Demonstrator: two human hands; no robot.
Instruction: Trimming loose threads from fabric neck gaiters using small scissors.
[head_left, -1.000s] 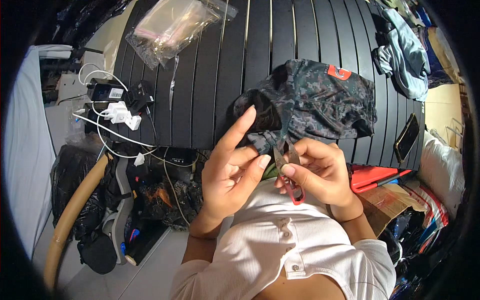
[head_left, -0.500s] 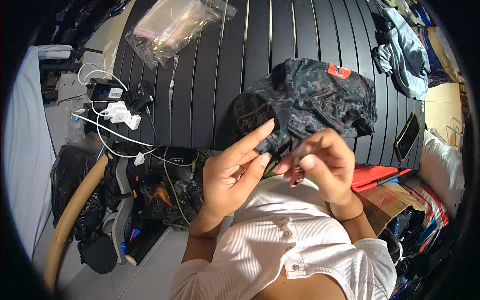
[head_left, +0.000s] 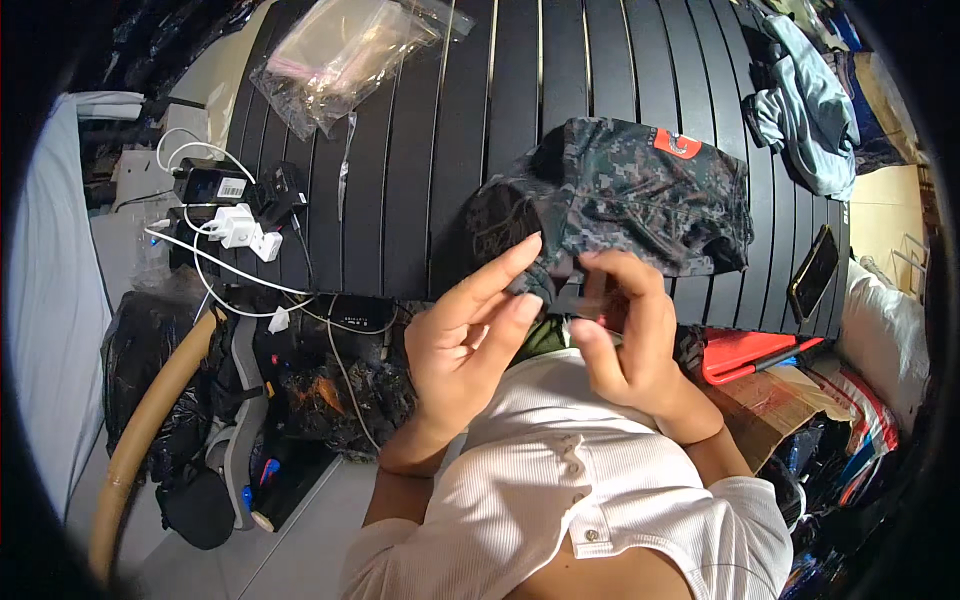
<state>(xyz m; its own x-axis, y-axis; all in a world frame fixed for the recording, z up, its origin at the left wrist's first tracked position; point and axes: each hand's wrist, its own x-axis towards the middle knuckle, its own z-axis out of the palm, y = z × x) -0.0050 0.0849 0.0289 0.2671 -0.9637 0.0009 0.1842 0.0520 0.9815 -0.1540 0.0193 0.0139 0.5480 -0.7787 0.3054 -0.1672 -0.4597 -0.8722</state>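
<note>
A dark digital-camouflage garment (head_left: 650, 205), apparently shorts, lies on the black slatted table (head_left: 400, 150), with an orange-red patch near its far edge. My left hand (head_left: 465, 335) pinches its near-left edge between thumb and forefinger. Close by on the right is my right hand (head_left: 635, 335), forefinger reaching to the garment's near edge and thumb held apart below. Something small and blurred shows between those fingers, too smeared to name.
Clear plastic bags (head_left: 345, 50) lie at the far left of the table. White chargers (head_left: 240, 228) and cables sit at its left edge. On the right are a phone (head_left: 815, 272), a grey cloth (head_left: 812, 115), a red object (head_left: 745, 355) and a cardboard box (head_left: 770, 405).
My right hand has moved up toward the garment, and its thumb and forefinger have spread. The small reddish thing seen in it earlier is now mostly hidden. My left hand has barely shifted.
</note>
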